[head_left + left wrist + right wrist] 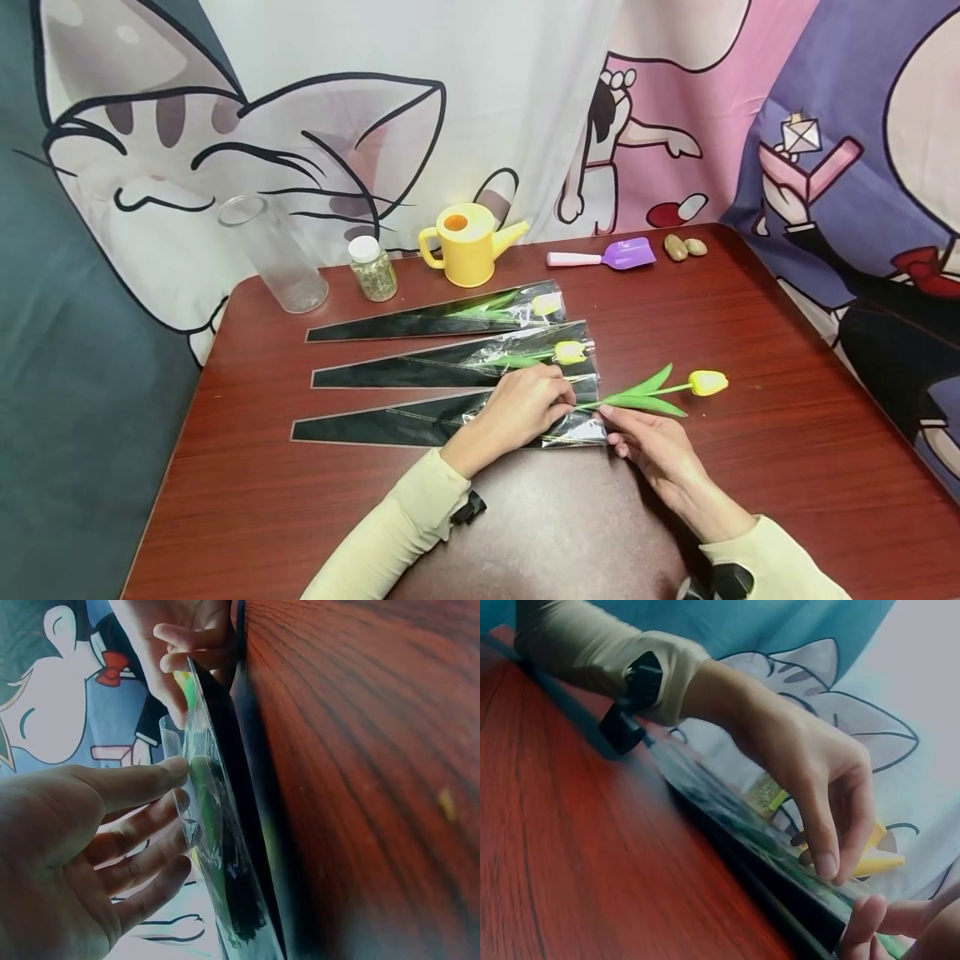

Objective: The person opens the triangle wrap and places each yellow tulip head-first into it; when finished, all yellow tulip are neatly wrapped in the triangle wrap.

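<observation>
A yellow artificial tulip with green leaves lies with its stem in the open end of the nearest black-and-clear flower sleeve. Its head and leaves stick out to the right. My left hand pinches the clear film of that sleeve near its mouth; the left wrist view shows thumb and index finger at the film's edge. My right hand pinches the tulip's stem by the leaves, its other fingers curled beside the sleeve's edge. In the right wrist view only the right hand's fingers show.
Two more sleeves, a middle one and a far one, each hold a yellow tulip. Along the back stand a glass vase, a lidded jar, a yellow watering can, a purple shovel and stones.
</observation>
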Available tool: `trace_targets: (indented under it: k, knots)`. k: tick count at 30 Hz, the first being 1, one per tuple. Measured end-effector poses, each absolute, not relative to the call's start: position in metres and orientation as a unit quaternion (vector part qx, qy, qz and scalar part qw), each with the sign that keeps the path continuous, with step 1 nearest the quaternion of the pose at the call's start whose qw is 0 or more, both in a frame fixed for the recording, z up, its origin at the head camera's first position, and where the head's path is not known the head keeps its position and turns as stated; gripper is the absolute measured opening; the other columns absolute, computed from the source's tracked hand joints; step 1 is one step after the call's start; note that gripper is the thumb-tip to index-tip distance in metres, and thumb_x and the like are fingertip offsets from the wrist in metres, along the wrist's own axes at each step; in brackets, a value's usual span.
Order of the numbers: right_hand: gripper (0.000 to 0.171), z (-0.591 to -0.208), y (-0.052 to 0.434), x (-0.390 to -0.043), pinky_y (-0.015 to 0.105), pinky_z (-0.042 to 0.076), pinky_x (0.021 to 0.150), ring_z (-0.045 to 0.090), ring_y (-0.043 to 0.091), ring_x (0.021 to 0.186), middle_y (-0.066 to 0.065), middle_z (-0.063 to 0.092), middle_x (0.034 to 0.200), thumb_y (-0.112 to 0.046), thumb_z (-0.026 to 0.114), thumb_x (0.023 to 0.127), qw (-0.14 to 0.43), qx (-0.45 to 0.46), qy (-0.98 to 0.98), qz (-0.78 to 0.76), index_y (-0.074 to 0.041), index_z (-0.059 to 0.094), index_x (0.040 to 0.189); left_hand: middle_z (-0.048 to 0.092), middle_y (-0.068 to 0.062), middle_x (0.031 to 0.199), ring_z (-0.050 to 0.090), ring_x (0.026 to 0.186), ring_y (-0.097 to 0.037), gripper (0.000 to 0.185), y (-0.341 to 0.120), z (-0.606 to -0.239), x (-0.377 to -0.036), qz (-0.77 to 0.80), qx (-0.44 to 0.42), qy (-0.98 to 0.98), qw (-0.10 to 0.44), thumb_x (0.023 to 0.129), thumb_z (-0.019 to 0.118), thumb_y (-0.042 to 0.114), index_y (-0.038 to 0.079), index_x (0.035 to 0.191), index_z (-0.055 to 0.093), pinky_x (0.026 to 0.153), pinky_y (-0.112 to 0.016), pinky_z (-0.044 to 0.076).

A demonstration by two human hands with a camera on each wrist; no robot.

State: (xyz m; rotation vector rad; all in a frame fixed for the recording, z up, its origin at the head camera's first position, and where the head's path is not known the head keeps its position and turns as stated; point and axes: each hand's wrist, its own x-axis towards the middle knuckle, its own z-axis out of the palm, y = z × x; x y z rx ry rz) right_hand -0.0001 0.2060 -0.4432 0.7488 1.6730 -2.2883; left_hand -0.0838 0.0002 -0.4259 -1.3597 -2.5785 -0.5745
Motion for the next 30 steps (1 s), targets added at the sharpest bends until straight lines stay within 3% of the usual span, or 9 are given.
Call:
trace_targets:
  k: [5,8,11,13,15,20,24,27,30]
  knots:
    - [0.021,-0.444,0.21,0.0,0.017,0.048,0.054,0.062,0.007,0.061,0.004,0.072,0.085,-0.014,0.072,0.09,0.123,0.211,0.615,-0.75,0.0,0.073,0.105,0.06,0.013,0.088,0.058,0.082,-0.005,0.004,0.0,-0.428,-0.085,-0.183,-0.455,-0.867,0.085,0.088,0.075,0.03,0.027,0.086,0.074,0.069,-0.024,0.049]
    - [0.032,-0.441,0.219,0.0,0.021,0.051,0.053,0.062,0.01,0.062,0.011,0.072,0.089,-0.012,0.071,0.091,0.094,0.146,0.665,-0.726,0.009,0.066,0.114,0.06,0.013,0.088,0.058,0.082,-0.005,0.004,-0.001,-0.428,-0.085,-0.184,-0.453,-0.868,0.083,0.088,0.075,0.03,0.027,0.086,0.073,0.068,-0.025,0.048]
    - [0.031,-0.434,0.236,-0.004,0.028,0.053,0.049,0.064,0.015,0.059,0.021,0.07,0.094,-0.008,0.07,0.091,0.016,0.06,0.741,-0.669,0.011,0.064,0.115,0.061,0.013,0.088,0.057,0.082,-0.005,0.004,-0.002,-0.428,-0.085,-0.187,-0.452,-0.868,0.084,0.088,0.075,0.029,0.027,0.086,0.073,0.068,-0.025,0.048]
    - [0.023,-0.427,0.251,-0.009,0.029,0.052,0.049,0.065,0.017,0.058,0.022,0.07,0.091,-0.008,0.07,0.091,-0.05,0.012,0.799,-0.599,0.004,0.068,0.111,0.06,0.013,0.088,0.057,0.081,-0.005,0.004,-0.002,-0.429,-0.086,-0.189,-0.451,-0.868,0.085,0.088,0.075,0.029,0.027,0.086,0.072,0.067,-0.025,0.048]
    - [0.017,-0.421,0.268,-0.016,0.025,0.052,0.051,0.065,0.014,0.06,0.015,0.071,0.087,-0.006,0.073,0.088,-0.11,-0.03,0.85,-0.515,-0.005,0.072,0.105,0.06,0.013,0.088,0.057,0.081,-0.005,0.004,-0.002,-0.429,-0.086,-0.188,-0.451,-0.869,0.085,0.088,0.074,0.029,0.027,0.086,0.073,0.068,-0.024,0.048]
    - [0.027,-0.415,0.304,-0.033,0.013,0.046,0.06,0.061,0.005,0.073,-0.006,0.07,0.089,0.0,0.081,0.076,-0.214,-0.162,0.906,-0.327,-0.016,0.075,0.098,0.06,0.013,0.088,0.057,0.081,-0.004,0.003,-0.002,-0.429,-0.085,-0.188,-0.451,-0.868,0.086,0.088,0.075,0.028,0.026,0.086,0.073,0.067,-0.024,0.048]
    - [0.014,-0.42,0.319,-0.044,0.013,0.043,0.073,0.059,0.009,0.084,-0.007,0.067,0.095,-0.026,0.075,0.088,-0.234,-0.282,0.896,-0.251,-0.015,0.074,0.097,0.06,0.012,0.088,0.057,0.081,-0.005,0.003,-0.002,-0.428,-0.084,-0.187,-0.454,-0.867,0.084,0.088,0.074,0.028,0.026,0.086,0.073,0.068,-0.023,0.048]
    - [0.032,-0.425,0.321,-0.048,0.014,0.042,0.082,0.06,0.011,0.088,-0.007,0.066,0.095,-0.041,0.057,0.097,-0.224,-0.337,0.886,-0.225,-0.014,0.074,0.095,0.06,0.012,0.088,0.058,0.082,-0.005,0.004,-0.001,-0.429,-0.084,-0.183,-0.457,-0.867,0.082,0.089,0.073,0.029,0.025,0.086,0.074,0.068,-0.023,0.048]
    - [0.037,-0.427,0.32,-0.048,0.018,0.043,0.081,0.058,0.01,0.087,-0.007,0.064,0.094,-0.043,0.05,0.099,-0.197,-0.361,0.889,-0.201,-0.014,0.072,0.093,0.06,0.013,0.088,0.058,0.083,-0.005,0.004,0.0,-0.429,-0.083,-0.176,-0.457,-0.868,0.081,0.089,0.073,0.029,0.026,0.087,0.074,0.069,-0.024,0.048]
